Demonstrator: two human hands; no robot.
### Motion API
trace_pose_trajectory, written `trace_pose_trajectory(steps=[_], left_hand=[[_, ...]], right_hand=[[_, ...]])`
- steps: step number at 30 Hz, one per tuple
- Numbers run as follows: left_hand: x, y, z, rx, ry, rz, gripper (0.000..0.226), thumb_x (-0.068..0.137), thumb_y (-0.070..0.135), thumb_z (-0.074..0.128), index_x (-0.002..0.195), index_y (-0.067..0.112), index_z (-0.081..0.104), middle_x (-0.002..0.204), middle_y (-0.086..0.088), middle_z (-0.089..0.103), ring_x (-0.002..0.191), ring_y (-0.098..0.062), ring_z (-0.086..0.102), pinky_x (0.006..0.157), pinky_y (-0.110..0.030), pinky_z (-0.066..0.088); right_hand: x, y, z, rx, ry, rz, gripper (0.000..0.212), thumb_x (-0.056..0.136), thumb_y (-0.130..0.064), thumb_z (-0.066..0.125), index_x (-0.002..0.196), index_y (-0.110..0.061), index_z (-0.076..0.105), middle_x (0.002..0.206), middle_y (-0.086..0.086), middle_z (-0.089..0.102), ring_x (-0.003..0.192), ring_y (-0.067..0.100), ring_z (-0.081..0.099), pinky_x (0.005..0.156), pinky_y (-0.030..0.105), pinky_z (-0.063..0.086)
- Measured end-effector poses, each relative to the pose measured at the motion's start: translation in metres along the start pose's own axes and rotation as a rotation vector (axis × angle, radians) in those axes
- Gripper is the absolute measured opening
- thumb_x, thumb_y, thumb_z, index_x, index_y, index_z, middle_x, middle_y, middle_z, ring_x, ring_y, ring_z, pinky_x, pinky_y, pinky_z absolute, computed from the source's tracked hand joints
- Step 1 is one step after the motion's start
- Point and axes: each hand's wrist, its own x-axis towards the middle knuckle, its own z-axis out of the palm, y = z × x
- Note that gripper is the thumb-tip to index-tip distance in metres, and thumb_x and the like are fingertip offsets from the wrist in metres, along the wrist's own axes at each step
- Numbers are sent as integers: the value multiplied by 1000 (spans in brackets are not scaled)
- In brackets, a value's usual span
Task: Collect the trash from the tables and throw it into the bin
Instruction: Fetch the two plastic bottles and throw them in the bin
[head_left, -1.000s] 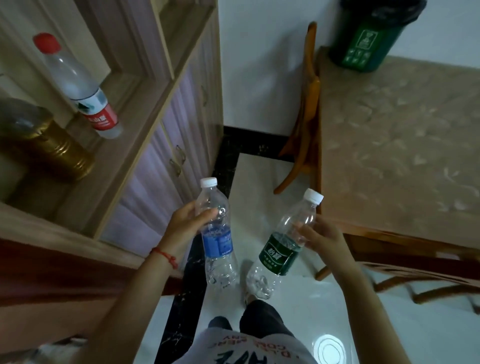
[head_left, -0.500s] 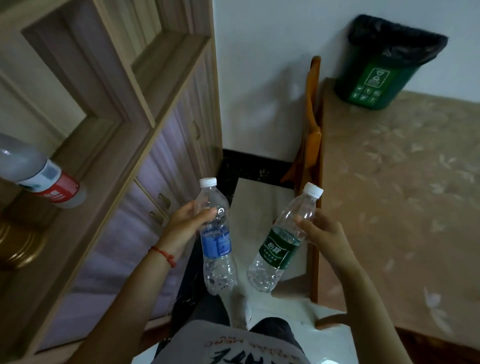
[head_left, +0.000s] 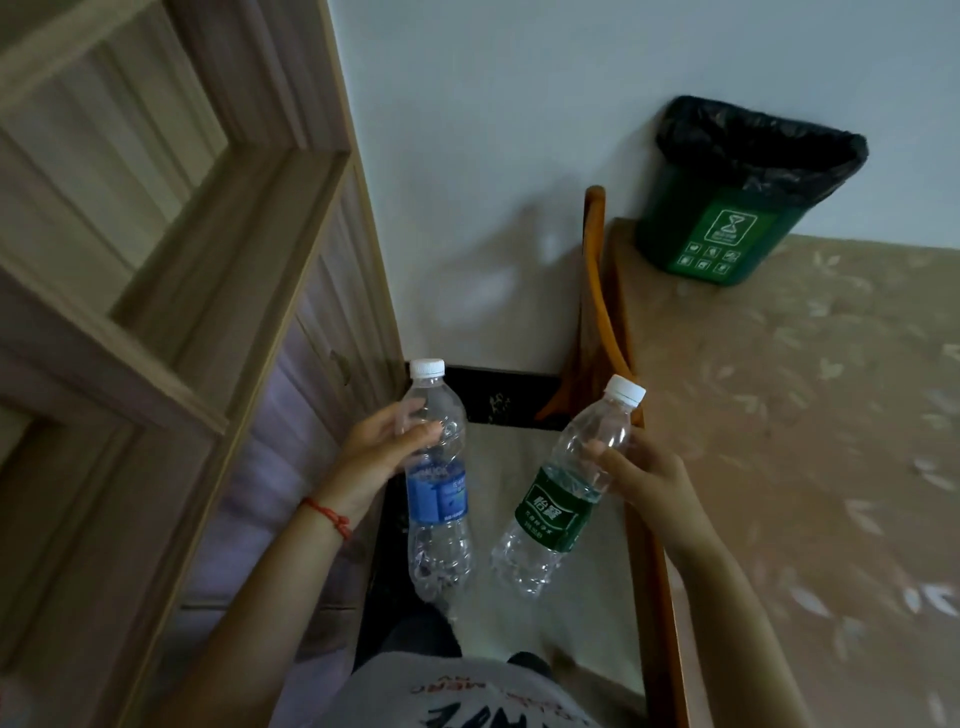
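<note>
My left hand (head_left: 376, 454) grips a clear plastic bottle with a blue label (head_left: 436, 499) around its upper body, held upright. A second clear bottle, with a green label (head_left: 558, 506), is tilted left at its base and held near the neck by my right hand (head_left: 641, 467). Both bottles carry white caps and hang over the floor in front of me. The green bin (head_left: 727, 228) with a black liner stands at the table's far corner against the wall, up and to the right of my right hand.
The table (head_left: 810, 441), covered in a tan patterned cloth, fills the right side. A wooden chair back (head_left: 597, 291) rises along its left edge. Wooden shelving and cabinets (head_left: 171, 291) line the left. A narrow strip of floor (head_left: 519, 519) runs between them.
The view has advanced toward the wall and the bin appears closer and lower in frame. The red-capped bottle on the left shelf has slid out of sight. Both hands keep their bottles.
</note>
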Motion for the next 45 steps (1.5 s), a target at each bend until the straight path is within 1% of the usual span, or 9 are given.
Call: trace_pose_trajectory(steps=[3, 7, 13, 19, 24, 30, 35, 40, 45], left_hand=[[40, 23, -8, 24, -2, 6, 44, 81, 6, 63, 123, 6, 52, 93, 1, 65, 74, -3, 66, 61, -13, 52], [87, 52, -12, 41, -26, 28, 40, 82, 5, 59, 122, 5, 54, 89, 5, 67, 71, 2, 66, 61, -13, 53], [146, 89, -7, 22, -71, 50, 54, 45, 38, 73, 96, 24, 62, 93, 8, 67, 75, 1, 67, 59, -13, 51], [218, 127, 10, 52, -72, 92, 46, 44, 35, 78, 87, 26, 63, 75, 15, 73, 73, -1, 66, 57, -14, 51], [268, 160, 30, 109, -98, 136, 70, 32, 57, 83, 93, 29, 65, 95, 8, 69, 87, -7, 66, 65, -19, 51], [312, 178, 50, 80, -120, 136, 63, 50, 40, 73, 108, 19, 62, 93, 7, 70, 81, -7, 67, 61, -18, 52], [348, 188, 61, 135, -181, 104, 43, 51, 38, 75, 90, 23, 66, 76, 11, 74, 73, -4, 69, 60, -17, 53], [395, 200, 78, 156, -268, 71, 13, 82, 11, 60, 92, 18, 64, 71, 10, 73, 67, -3, 68, 60, -16, 54], [440, 216, 106, 198, -461, 54, 22, 71, 18, 72, 92, 19, 64, 74, 8, 73, 68, -3, 68, 58, -16, 54]], right_hand=[[34, -18, 10, 26, 7, -7, 22, 82, -27, 66, 101, -16, 61, 94, 10, 71, 82, 23, 70, 70, 30, 58], [74, -39, 18, 54, 16, -36, 31, 79, -28, 67, 104, -11, 62, 95, 11, 72, 85, 24, 70, 74, 35, 58], [133, -71, 12, 114, 21, -65, 23, 83, -14, 59, 105, -7, 61, 91, 8, 72, 85, 21, 69, 70, 25, 55], [205, -103, -10, 79, -21, -116, 31, 76, -28, 59, 104, -15, 61, 93, 3, 72, 86, 16, 69, 67, 21, 54], [258, -125, -35, 74, -21, -138, 38, 79, -30, 66, 111, -11, 60, 99, 6, 71, 88, 18, 69, 68, 21, 55], [300, -137, -57, 59, -15, -118, 38, 76, -35, 59, 109, -16, 62, 100, 3, 71, 90, 18, 69, 74, 27, 54], [323, -141, -65, 89, 15, -109, 36, 76, -33, 58, 108, -17, 62, 99, 4, 70, 88, 16, 69, 68, 20, 54], [342, -146, -72, 142, 99, -89, 33, 76, -33, 59, 106, -20, 64, 99, 3, 72, 90, 17, 69, 72, 24, 55], [351, -147, -80, 176, 264, -70, 32, 77, -32, 59, 106, -18, 64, 101, 5, 71, 91, 20, 68, 78, 32, 56]])
